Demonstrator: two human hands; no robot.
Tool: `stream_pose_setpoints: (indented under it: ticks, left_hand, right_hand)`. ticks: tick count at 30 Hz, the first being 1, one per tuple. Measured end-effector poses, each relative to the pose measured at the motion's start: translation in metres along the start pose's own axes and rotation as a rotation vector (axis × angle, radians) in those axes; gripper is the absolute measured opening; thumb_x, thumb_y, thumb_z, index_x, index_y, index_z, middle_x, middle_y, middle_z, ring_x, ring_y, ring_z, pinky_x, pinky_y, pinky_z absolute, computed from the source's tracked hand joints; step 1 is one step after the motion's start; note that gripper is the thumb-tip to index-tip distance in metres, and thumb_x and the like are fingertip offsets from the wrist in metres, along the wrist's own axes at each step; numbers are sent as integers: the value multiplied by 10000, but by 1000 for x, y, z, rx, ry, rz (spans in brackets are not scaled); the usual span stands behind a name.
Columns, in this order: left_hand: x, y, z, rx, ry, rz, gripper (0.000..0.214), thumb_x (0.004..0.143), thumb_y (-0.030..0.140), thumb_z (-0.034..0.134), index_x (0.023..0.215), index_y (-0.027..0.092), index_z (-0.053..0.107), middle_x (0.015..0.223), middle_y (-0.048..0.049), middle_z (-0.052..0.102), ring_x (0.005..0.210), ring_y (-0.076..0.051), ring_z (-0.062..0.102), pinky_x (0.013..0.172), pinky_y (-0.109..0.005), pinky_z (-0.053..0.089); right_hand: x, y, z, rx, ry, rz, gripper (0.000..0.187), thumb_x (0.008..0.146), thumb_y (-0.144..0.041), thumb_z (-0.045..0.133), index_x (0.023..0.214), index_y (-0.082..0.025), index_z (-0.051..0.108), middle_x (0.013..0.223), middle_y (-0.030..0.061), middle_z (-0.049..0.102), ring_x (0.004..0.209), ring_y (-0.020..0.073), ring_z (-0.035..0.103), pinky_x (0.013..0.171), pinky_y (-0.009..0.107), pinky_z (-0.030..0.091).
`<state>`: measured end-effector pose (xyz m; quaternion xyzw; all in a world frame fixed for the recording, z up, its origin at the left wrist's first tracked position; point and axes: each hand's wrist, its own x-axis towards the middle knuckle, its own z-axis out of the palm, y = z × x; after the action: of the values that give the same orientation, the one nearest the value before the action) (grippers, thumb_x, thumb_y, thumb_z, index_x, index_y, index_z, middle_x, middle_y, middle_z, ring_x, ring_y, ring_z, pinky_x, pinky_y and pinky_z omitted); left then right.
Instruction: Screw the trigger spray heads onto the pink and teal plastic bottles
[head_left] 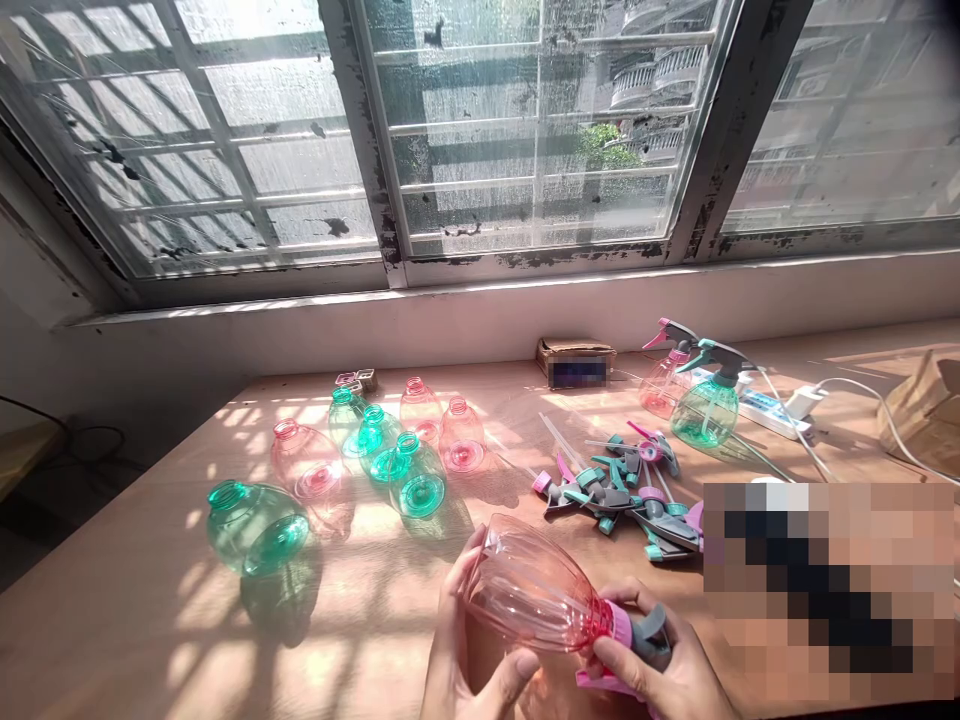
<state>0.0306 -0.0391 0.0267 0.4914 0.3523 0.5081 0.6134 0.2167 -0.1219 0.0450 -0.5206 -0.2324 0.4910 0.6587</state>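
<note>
- The pink bottle (529, 590) lies on its side in the lower centre of the frame, held just above the table (135, 620), base toward the upper left and neck toward the lower right
- The left hand (465, 650) is wrapped round the bottle's wide belly, fingers behind it and thumb underneath
- The right hand (660, 680) is closed on the trigger head (646, 632) at the neck, where a pink collar (619, 625) meets the bottle; both hands are clamped on the one assembly, close together
- The bottle looks like thin, clear, ribbed plastic with nothing inside, so it is probably very light and would dent under a hard squeeze; the ribs give the fingers some purchase on an otherwise smooth skin
- The stiffest places to take hold are likely the neck and collar; the belly is best cupped broadly, not pinched
- The trigger head seems to be rigid plastic, with a lever that could catch a finger
- Right of centre lies a heap of loose trigger heads (630, 490); to the left, open green and pink bottles (390, 450) lie scattered
- Two finished sprayers (697, 395) stand at the upper right beside a power strip (765, 410)
</note>
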Motion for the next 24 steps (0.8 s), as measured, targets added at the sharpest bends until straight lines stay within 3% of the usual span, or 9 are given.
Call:
stream_pose_setpoints:
  ticks: [6, 11, 17, 20, 24]
  left_hand:
    - [2, -6, -5, -51, 19, -31, 813, 730, 619, 987, 1426, 329, 683, 1565, -134, 677, 1418, -451, 639, 1328, -649, 355]
    - [3, 2, 1, 45, -22, -1, 721, 835, 533, 933, 1490, 343, 698, 1680, -110, 602, 1611, -435, 463, 1373, -577, 307]
    - [-6, 10, 13, 47, -91, 29, 737, 952, 562, 803, 1611, 361, 542, 1726, -129, 546, 1650, -418, 414, 1368, -596, 303]
    - [-7, 8, 11, 5, -116, 18, 837, 902, 619, 839, 1625, 372, 496, 1747, -127, 516, 1673, -438, 364, 1337, -600, 367]
    - [-1, 2, 5, -1, -7, -3, 905, 799, 665, 917, 1553, 303, 571, 1691, -154, 572, 1610, -472, 456, 1357, -608, 332]
  right_hand:
    - [1, 0, -1, -45, -40, 6, 511, 586, -633, 1067, 799, -232, 834, 693, 23, 803, 645, 231, 766, 673, 358, 716]
    - [2, 2, -5, 64, -20, 0, 497, 639, -589, 1067, 877, -212, 846, 725, 49, 849, 641, 250, 808, 665, 400, 729]
    - [1, 5, -5, 91, -24, 7, 516, 624, -577, 1079, 900, -208, 847, 729, 37, 851, 646, 242, 813, 673, 389, 730]
    - [2, 6, -4, 55, -47, -9, 510, 609, -582, 1083, 894, -226, 855, 756, 27, 853, 649, 221, 794, 661, 337, 709]
    - [5, 10, -3, -34, -10, -59, 473, 588, -546, 1098, 887, -254, 877, 772, 20, 858, 685, 219, 779, 662, 297, 679]
